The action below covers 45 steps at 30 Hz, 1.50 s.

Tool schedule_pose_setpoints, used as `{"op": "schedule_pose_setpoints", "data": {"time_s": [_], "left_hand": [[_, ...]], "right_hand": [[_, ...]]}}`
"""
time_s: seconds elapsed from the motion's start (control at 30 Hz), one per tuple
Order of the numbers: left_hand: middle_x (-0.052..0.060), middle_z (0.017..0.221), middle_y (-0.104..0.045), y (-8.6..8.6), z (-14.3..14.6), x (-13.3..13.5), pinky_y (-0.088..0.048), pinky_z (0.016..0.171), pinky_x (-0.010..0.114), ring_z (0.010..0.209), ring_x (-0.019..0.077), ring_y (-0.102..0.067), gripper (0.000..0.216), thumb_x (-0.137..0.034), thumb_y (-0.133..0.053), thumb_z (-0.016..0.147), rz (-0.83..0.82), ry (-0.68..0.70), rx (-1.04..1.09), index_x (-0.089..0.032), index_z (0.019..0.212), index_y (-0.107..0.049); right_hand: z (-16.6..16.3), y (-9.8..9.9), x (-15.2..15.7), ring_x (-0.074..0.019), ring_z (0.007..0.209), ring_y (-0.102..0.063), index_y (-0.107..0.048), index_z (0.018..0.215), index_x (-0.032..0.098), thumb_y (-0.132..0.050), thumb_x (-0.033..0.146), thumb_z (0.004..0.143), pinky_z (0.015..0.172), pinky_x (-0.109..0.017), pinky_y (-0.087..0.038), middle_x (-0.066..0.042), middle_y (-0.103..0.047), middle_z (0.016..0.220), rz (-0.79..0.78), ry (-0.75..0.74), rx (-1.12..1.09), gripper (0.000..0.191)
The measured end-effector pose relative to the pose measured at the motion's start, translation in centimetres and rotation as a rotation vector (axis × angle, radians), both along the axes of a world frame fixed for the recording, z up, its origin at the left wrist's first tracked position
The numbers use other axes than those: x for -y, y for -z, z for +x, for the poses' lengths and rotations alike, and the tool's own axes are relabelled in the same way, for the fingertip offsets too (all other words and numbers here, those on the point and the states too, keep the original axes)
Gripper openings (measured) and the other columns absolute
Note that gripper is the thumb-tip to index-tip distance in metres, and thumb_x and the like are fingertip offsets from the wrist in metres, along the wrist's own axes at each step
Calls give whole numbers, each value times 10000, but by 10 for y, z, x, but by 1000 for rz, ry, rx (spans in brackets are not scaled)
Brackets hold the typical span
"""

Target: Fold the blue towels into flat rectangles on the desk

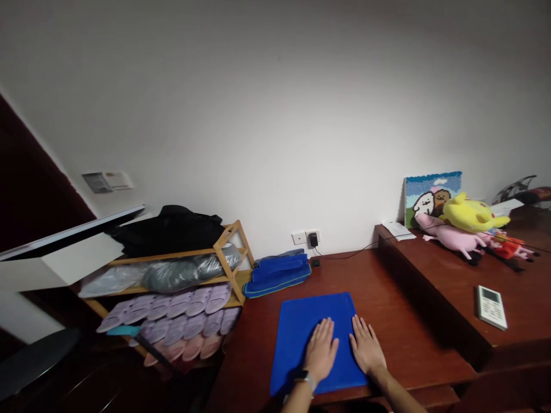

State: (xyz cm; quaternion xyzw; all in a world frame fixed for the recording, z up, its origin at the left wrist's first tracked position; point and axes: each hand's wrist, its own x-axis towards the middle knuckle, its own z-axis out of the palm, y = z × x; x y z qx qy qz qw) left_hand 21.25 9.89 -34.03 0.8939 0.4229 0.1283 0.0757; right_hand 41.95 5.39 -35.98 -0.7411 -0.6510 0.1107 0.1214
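A flat blue sheet (297, 332), cloth or mat, lies on the brown wooden table (379, 287). On its middle part rests my left hand (322, 350), palm down with fingers stretched out, a watch on the wrist. My right hand (368, 347) is also flat, at the sheet's right edge, partly over the table. Neither hand grasps anything. Behind the sheet, near the wall, sits a pile of folded blue cloths (278, 275) with a yellow-green trim.
A wooden rack (228, 272) with slippers (198, 301) and a black bag (172, 229) stands at the left. On a raised surface to the right are plush toys (465, 223) and a white remote-like device (491, 308). A plugged-in black adapter (313, 238) trails a cable along the wall.
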Motion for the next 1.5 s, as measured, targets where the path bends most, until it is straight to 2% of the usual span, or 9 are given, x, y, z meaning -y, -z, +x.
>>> {"op": "schedule_pose_setpoints", "data": {"time_s": [0.1, 0.2, 0.3, 0.5, 0.57, 0.63, 0.93, 1.23, 1.5], "left_hand": [[10, 1721, -235, 15, 54, 12, -258, 1307, 479, 1590, 227, -217, 608, -441, -181, 1084, -48, 63, 3, -262, 1663, -141], [22, 1714, -243, 24, 52, 12, -252, 1304, 509, 1587, 243, -219, 610, -458, -161, 1081, -70, 41, -4, -269, 1660, -123], [38, 1706, -264, 22, -2, 3, -249, 1298, 532, 1581, 273, -238, 640, -526, -190, 1074, -72, -81, -35, -256, 1654, -182], [48, 1700, -282, 20, -159, -8, -283, 1281, 516, 1568, 261, -275, 657, -550, -234, 1072, -45, -362, -115, -243, 1652, -214], [31, 1696, -302, 25, -190, -5, -290, 1282, 503, 1564, 243, -285, 638, -530, -244, 1074, -18, -369, -130, -260, 1652, -216], [20, 1693, -317, 29, -204, -2, -283, 1290, 480, 1564, 226, -290, 629, -522, -249, 1075, 6, -362, -116, -259, 1647, -243], [27, 1650, -429, 23, -197, 4, -278, 1292, 465, 1539, 216, -361, 591, -510, -294, 1070, 7, -377, 5, -254, 1588, -418], [33, 1630, -462, 27, -198, 0, -292, 1288, 480, 1525, 225, -389, 572, -491, -326, 1066, 28, -354, 44, -257, 1576, -441], [33, 1612, -489, 31, -199, -5, -310, 1279, 483, 1511, 223, -412, 556, -484, -358, 1056, 43, -358, 70, -262, 1549, -484]], "right_hand": [[2, 3, -1, -250, 1589, -164, -305, 1624, 150, -232, 382, 1024, 1300, -481, -144, -52, -218, 1705, -19, -41, 37, 647], [2, 4, -1, -243, 1590, -162, -296, 1627, 157, -224, 384, 1026, 1301, -473, -142, -47, -222, 1706, -16, -32, 32, 646], [1, 2, 0, -235, 1587, -183, -267, 1634, 146, -187, 403, 1035, 1301, -465, -156, -46, -237, 1703, 9, 4, 4, 657], [0, 3, 0, -231, 1587, -191, -263, 1632, 120, -186, 411, 1027, 1303, -451, -142, -48, -249, 1702, 4, 14, 2, 676], [0, 8, 0, -230, 1588, -191, -259, 1633, 117, -185, 423, 1024, 1304, -451, -136, -46, -249, 1703, 6, 21, 13, 685], [1, 13, 0, -227, 1588, -192, -263, 1633, 127, -177, 430, 1023, 1303, -449, -135, -40, -253, 1703, 11, 18, 27, 688], [3, 11, 1, -232, 1583, -204, -262, 1635, 117, -152, 435, 1025, 1294, -461, -156, -56, -255, 1704, -27, 8, 72, 697], [-10, 21, 43, -235, 1587, -181, -244, 1640, 128, -144, 476, 1031, 1299, -476, -155, -42, -246, 1703, -13, 34, 47, 708], [-17, 7, 50, -230, 1587, -179, -262, 1635, 138, -184, 456, 1031, 1305, -474, -138, -39, -251, 1697, 7, 41, 22, 687]]}}
